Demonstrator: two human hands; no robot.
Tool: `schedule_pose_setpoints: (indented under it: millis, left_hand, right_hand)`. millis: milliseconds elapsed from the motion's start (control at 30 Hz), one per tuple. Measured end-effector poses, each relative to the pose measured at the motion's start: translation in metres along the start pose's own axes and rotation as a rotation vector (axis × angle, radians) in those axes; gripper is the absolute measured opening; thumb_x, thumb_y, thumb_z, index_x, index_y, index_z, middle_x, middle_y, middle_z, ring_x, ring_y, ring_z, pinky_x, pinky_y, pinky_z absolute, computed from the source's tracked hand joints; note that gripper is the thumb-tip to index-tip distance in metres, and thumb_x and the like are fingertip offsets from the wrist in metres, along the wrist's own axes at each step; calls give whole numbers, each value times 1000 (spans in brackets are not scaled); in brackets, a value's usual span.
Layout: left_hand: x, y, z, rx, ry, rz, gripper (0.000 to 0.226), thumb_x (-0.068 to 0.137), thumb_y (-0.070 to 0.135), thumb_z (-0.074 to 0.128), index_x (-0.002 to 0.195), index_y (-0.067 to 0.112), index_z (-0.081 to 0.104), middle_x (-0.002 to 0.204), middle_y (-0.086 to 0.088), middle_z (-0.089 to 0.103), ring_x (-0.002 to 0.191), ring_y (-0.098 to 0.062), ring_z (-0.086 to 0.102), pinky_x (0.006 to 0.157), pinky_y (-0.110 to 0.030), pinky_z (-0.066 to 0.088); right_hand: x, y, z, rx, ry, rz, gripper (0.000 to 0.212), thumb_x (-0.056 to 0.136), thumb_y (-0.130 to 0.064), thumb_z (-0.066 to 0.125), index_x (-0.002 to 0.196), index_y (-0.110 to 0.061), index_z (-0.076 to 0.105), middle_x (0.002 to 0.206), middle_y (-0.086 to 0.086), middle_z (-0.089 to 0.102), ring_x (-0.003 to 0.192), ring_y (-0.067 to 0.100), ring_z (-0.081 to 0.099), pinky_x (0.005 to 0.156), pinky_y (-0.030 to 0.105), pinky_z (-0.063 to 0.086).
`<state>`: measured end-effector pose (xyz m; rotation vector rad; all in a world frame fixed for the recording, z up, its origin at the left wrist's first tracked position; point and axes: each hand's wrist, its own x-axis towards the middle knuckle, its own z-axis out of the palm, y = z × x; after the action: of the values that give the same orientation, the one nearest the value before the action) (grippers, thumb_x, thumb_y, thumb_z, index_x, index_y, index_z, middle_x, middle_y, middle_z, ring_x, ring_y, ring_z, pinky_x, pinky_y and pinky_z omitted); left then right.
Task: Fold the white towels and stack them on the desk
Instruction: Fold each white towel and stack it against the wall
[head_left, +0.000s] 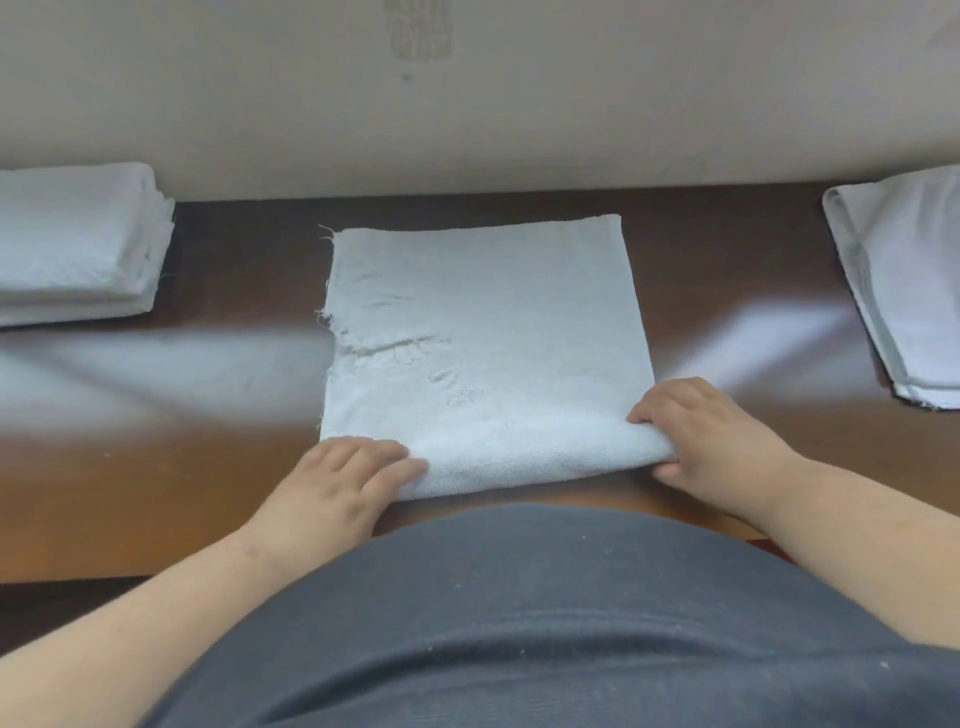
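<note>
Towel (483, 332) in the middle of the desk (156, 467), folded into a rough square, sitting right in front of the person. Left hand (343, 480) lies on the near left corner, fingers slightly spread and lightly bent, tips touching the cloth; can't really tell if it's pinching anything. Right hand (706, 436) is at the near right corner, thumb underneath and fingers curled over the top, pinching the rolled fold edge. Towel is white terry, a bit rumpled on the left side, with frayed threads along the left edge; the near edge is the soft rounded fold. Far left there's a stack of folded towels (78, 244) by the wall (519, 104). Far right, another white pile (904, 291), partly cut off by the frame. Both well apart from the middle one. Grey shirt (545, 623) fills the bottom.
</note>
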<state>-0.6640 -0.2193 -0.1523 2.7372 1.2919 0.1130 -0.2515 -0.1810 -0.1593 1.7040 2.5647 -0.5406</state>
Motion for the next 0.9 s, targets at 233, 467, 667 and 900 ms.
schedule_pose_setpoints:
  millis: [233, 467, 667, 900]
  left_hand:
    - [4, -32, -1, -21, -92, -313, 79, 39, 9, 93, 114, 12, 68, 114, -11, 65, 99, -36, 63, 88, -48, 51]
    - [11, -40, -28, -461, 82, -523, 40, 62, 5, 79, 95, 26, 72, 113, 14, 63, 114, -11, 55, 99, -20, 36]
    - [49, -41, -60, -865, 280, -835, 28, 69, 49, 52, 87, 69, 59, 87, 45, 61, 89, 28, 50, 73, -12, 40]
    - [126, -88, -30, -975, 403, -1170, 32, 70, 67, 46, 90, 47, 61, 98, 18, 66, 98, -14, 64, 88, -40, 52]
  right_hand:
    - [-1, 3, 13, -50, 125, -76, 68, 46, -10, 89, 110, -14, 68, 111, 8, 63, 106, 32, 58, 96, 40, 46]
    - [-7, 2, -12, 493, 183, 77, 56, 60, -3, 76, 101, -38, 63, 126, -16, 56, 130, 12, 45, 107, 23, 31]
    - [14, -15, -48, 789, 414, 341, 28, 75, -33, 60, 101, -43, 59, 95, -31, 65, 90, -13, 59, 71, 10, 44]
    - [109, -9, -61, 900, 461, 456, 17, 90, -66, 43, 106, -61, 47, 96, -42, 59, 89, -20, 56, 73, 12, 43]
